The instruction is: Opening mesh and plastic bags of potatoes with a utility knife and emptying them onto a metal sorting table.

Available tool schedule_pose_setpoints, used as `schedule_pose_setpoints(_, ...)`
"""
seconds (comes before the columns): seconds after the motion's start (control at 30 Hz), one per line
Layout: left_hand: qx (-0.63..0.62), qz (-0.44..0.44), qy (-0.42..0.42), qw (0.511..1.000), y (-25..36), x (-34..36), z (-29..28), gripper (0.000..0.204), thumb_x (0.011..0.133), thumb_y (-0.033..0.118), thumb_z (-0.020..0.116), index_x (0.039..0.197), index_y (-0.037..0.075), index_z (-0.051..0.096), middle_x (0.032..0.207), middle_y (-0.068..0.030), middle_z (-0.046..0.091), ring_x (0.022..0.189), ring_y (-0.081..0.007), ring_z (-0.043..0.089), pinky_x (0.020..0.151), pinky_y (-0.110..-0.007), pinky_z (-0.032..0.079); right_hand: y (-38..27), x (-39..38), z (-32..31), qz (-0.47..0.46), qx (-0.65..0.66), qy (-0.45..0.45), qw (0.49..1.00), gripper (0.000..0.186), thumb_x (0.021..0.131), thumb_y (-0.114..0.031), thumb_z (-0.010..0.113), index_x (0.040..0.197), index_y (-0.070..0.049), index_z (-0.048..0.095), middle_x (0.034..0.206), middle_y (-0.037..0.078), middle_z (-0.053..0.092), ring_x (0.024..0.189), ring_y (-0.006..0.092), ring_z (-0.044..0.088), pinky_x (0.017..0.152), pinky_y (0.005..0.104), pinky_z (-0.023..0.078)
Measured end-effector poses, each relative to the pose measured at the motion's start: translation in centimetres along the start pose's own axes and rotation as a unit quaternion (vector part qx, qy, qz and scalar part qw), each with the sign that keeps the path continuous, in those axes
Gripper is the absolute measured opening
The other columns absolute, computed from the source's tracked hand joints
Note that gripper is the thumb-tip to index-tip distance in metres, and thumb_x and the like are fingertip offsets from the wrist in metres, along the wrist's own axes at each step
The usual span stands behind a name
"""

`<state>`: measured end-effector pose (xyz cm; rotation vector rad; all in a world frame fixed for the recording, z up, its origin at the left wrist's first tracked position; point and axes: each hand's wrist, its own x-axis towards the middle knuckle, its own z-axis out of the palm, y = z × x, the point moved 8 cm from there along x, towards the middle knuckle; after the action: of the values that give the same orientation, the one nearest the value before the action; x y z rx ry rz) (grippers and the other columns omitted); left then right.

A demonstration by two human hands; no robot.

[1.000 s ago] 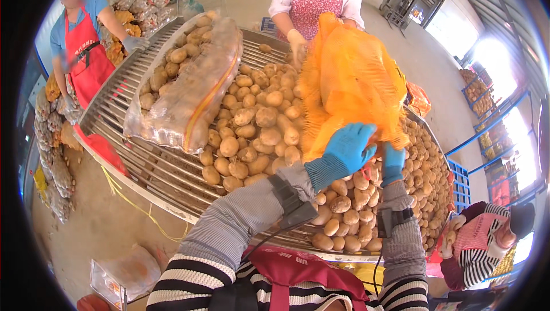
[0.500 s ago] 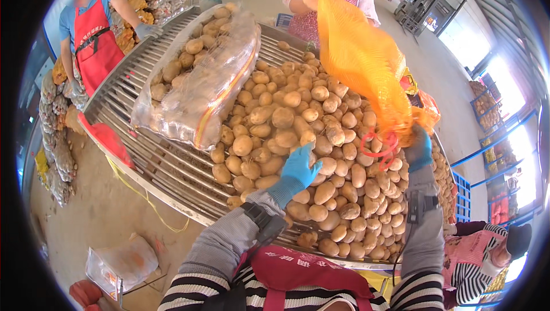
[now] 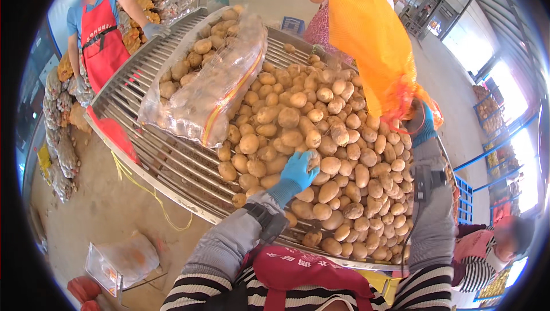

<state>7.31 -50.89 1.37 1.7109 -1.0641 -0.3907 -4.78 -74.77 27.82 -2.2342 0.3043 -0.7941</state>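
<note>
A large pile of potatoes (image 3: 344, 182) covers the right side of a slatted metal table. My left hand (image 3: 299, 171), in a blue glove, is closed round a potato (image 3: 313, 161) at the near side of the pile. At the pile's right edge my right hand (image 3: 423, 127), also gloved in blue, grips the lower end of an orange mesh bag (image 3: 372, 41); its fingers are partly hidden by the mesh. Red drawstring (image 3: 395, 124) dangles from the bag there. Across the table a person in a patterned apron (image 3: 325, 30) stands behind the bag's upper end.
Left of the pile, a clear plastic sack of potatoes (image 3: 200, 81) lies on the slats (image 3: 172, 153). A co-worker in a red apron (image 3: 100, 41) rests a gloved hand on the table's far left. Another person (image 3: 481, 253) is at lower right. Filled sacks (image 3: 60, 133) are stacked at left.
The orange bag has been raised and stretched out higher toward the far side. My left hand has closed over a potato. My right hand has moved slightly up and right.
</note>
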Motion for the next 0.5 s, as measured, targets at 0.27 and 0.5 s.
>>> schedule_pose_setpoints(0.27, 0.088, 0.023, 0.035, 0.995, 0.0, 0.0, -1.2, 0.042, 0.082, 0.018, 0.069, 0.119, 0.008, 0.050, 0.108, -0.0130, 0.052, 0.087, -0.0247, 0.061, 0.074, -0.034, 0.053, 4.1, -2.6, -2.8, 0.193, 0.244, 0.234, 0.921, 0.026, 0.085, -0.010, 0.048, 0.103, 0.004, 0.061, 0.097, 0.007, 0.064, 0.088, 0.0175, 0.061, 0.079, 0.0298, 0.050)
schedule_pose_setpoints(0.5, -0.511, -0.049, 0.000, 0.858, 6.3, 6.3, -0.7, 0.052, 0.085, 0.026, 0.064, 0.129, 0.006, 0.043, 0.120, -0.0102, 0.050, 0.107, -0.0239, 0.052, 0.086, -0.037, 0.049, 1.3, -15.0, 1.3, 0.145, -0.056, 0.120, 0.981, 0.028, 0.078, -0.006, 0.057, 0.106, -0.001, 0.059, 0.095, 0.004, 0.063, 0.088, 0.0174, 0.059, 0.074, 0.0330, 0.049)
